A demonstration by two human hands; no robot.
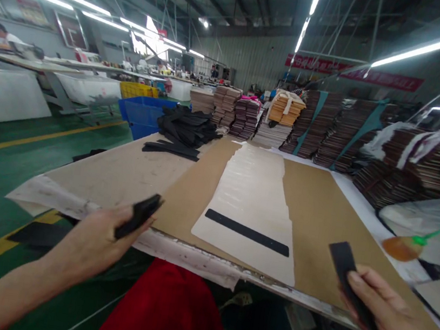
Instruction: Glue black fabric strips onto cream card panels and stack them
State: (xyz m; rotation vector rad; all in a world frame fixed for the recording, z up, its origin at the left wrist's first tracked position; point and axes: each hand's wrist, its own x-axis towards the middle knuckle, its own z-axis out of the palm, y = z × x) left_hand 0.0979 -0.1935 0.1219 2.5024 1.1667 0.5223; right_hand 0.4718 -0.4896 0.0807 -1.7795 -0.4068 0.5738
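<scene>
Black, flexible-looking folded material (139, 216) is pinched between the thumb and fingers of the left hand (102, 233), above the near-left part of a brown-topped desk (313, 200). The right hand (395, 315) is closed around a long, flat black strip (341, 257) over the right side; its front end juts free, perhaps because that grip leaves the end easy to direct. The hands are wide apart, with the middle of the desk open to view between them.

There, thin cream sheets (247, 185) lie in an overlapping column running away from the wearer, apparently staggered so each near edge is exposed. Another straight black strip (247, 233) lies flat across the nearest sheet, slightly slanted and seemingly within its outline. At the far left, a loose heap of black strips (187, 125) sits beside a blue plastic crate (139, 113), probably kept there as a supply away from the sheets.
</scene>
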